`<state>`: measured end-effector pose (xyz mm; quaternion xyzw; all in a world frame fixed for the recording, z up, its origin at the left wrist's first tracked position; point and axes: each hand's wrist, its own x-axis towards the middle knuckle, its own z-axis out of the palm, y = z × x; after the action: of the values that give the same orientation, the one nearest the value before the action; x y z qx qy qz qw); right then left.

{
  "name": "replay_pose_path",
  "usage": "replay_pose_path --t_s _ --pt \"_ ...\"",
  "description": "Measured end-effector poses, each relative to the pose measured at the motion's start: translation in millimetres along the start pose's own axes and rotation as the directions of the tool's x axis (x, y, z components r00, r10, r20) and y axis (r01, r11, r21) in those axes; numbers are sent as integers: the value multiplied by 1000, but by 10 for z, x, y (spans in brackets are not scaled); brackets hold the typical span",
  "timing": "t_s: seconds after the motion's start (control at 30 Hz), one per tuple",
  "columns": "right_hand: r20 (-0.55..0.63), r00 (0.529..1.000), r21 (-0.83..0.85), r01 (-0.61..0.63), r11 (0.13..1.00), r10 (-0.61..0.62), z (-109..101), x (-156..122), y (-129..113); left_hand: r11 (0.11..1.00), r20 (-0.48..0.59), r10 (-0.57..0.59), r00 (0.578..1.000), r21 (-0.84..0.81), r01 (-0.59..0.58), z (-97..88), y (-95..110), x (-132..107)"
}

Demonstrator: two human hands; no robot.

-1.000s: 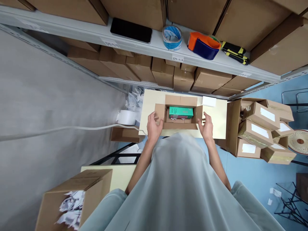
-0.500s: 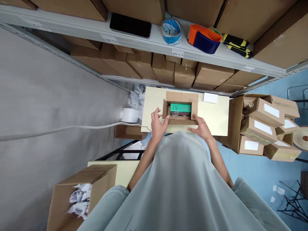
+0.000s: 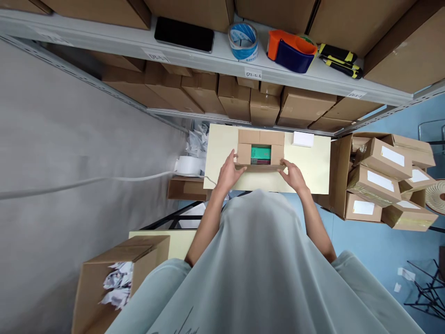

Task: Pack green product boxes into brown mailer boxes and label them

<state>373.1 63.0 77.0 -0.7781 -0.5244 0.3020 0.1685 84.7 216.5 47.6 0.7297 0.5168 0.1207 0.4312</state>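
Your left hand (image 3: 228, 174) is at the left end of the box (image 3: 261, 168), with its thumb and fingers spread apart around the near corner. Your right hand (image 3: 294, 176) is at the right end, and also there the thumb and the fingers stand apart, near the other near corner. How strongly either hand presses on the cardboard, I cannot tell.

The box stands on the table (image 3: 313, 171) in front of you, between your two hands. Its two end flaps (image 3: 277, 154) lie folded inward, while the far flap (image 3: 249, 136) is open and points away from you. Inside the box, in the gap between the end flaps, you can see the green pack (image 3: 260, 153); its ends are hidden under these flaps.

On the same table, to the right of the box and apart from it, there is a white block (image 3: 303, 139). Above, on the shelf (image 3: 208, 64), you have from left to right a phone (image 3: 184, 34), a tape roll (image 3: 247, 54), an orange and blue holder (image 3: 292, 60) and cutters (image 3: 337, 53). At your right, a carton (image 3: 335, 171) is filled with small boxes (image 3: 368, 185) which carry white labels.
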Motion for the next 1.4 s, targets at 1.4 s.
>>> replay_pose_path --t_s 1.4 --pt "-367 920 378 10 926 140 581 464 210 992 -200 84 976 -74 -100 416 -172 481"
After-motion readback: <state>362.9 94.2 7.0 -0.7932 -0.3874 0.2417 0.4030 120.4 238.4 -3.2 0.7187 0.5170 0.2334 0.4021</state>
